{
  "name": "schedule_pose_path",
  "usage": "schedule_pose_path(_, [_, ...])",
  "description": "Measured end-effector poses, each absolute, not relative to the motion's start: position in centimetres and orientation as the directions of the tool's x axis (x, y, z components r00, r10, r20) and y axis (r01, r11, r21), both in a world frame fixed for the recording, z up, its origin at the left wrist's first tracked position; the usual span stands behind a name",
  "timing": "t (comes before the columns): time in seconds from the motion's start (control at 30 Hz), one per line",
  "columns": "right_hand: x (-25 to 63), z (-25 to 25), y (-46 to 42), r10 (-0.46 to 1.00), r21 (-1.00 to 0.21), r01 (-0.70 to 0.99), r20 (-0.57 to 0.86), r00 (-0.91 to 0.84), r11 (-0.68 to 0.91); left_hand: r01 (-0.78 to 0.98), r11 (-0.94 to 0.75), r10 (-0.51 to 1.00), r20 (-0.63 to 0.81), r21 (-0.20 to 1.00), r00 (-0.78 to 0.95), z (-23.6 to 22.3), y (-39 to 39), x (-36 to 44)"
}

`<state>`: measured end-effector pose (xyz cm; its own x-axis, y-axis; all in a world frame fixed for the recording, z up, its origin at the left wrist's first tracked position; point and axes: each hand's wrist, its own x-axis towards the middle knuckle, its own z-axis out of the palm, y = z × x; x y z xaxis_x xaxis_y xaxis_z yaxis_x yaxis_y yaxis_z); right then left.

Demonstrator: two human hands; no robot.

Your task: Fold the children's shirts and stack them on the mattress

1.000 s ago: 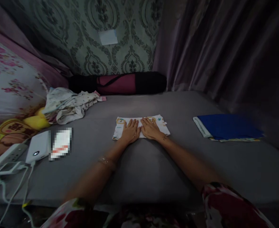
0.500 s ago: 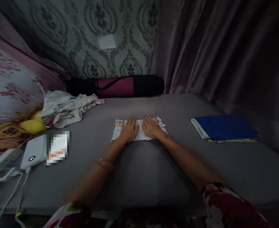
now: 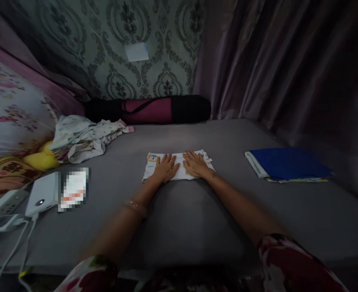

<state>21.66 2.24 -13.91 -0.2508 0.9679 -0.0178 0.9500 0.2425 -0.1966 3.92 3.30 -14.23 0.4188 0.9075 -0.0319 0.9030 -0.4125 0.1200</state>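
A white folded cloth [image 3: 182,173] with small coloured prints lies flat on the grey bed surface [image 3: 188,219] in front of me. My left hand [image 3: 167,167] rests palm down on its left half, fingers stretched out. On the right half lies my right hand [image 3: 195,164], also flat with the fingers spread. A narrow strip of the cloth shows between the two hands. A small tag sticks out at its right edge. Whether it is a garment I cannot tell.
Folded cloths with a blue one [image 3: 288,162] on top lie to the right. Crumpled clothes [image 3: 87,138] are at the back left. A white power bank [image 3: 43,194] and a power strip [image 3: 7,205] with cables sit at the left. A black and maroon bag [image 3: 148,110] lies along the wall.
Both hands have slid very slightly towards me on the cloth. The cloth and everything around it look the same.
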Motion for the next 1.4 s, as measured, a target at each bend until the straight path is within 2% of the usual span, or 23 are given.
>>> schedule_pose_path(0.1, [22.3,-13.5,2.4,0.958,-0.21,0.939,-0.039,-0.285,0.271,0.894,-0.43,0.897,-0.05,0.124,0.438,-13.7,3.6,3.1])
schedule_pose_path(0.27, [23.4,-14.1,2.5,0.977,-0.174,0.961,0.049,-0.208,0.213,0.926,-0.367,0.93,0.045,0.084,0.365,-14.3,4.1,1.6])
schedule_pose_path(0.5, [23.6,-14.8,2.3,0.977,-0.179,0.961,0.053,-0.205,0.212,0.936,-0.342,0.94,0.019,0.088,0.341,-15.1,4.2,1.5])
schedule_pose_path(0.7, [23.9,-14.3,2.4,0.976,-0.192,0.958,0.002,-0.216,0.213,0.934,-0.348,0.937,-0.007,0.08,0.35,-14.6,4.4,0.9])
schedule_pose_path(0.87, [25.3,-14.6,2.2,0.988,-0.173,0.974,0.074,-0.133,0.144,0.956,-0.291,0.956,0.052,0.034,0.289,-14.1,4.0,-0.9])
schedule_pose_path(1.27, [26.0,-14.7,2.5,0.994,-0.16,0.982,-0.025,-0.108,0.103,0.963,-0.26,0.965,-0.016,0.076,0.262,-14.7,4.3,-1.9])
schedule_pose_path(1.4, [24.0,-13.5,2.4,0.984,-0.147,0.973,0.062,-0.169,0.176,0.95,-0.311,0.95,0.039,0.041,0.309,-13.7,3.9,-0.2])
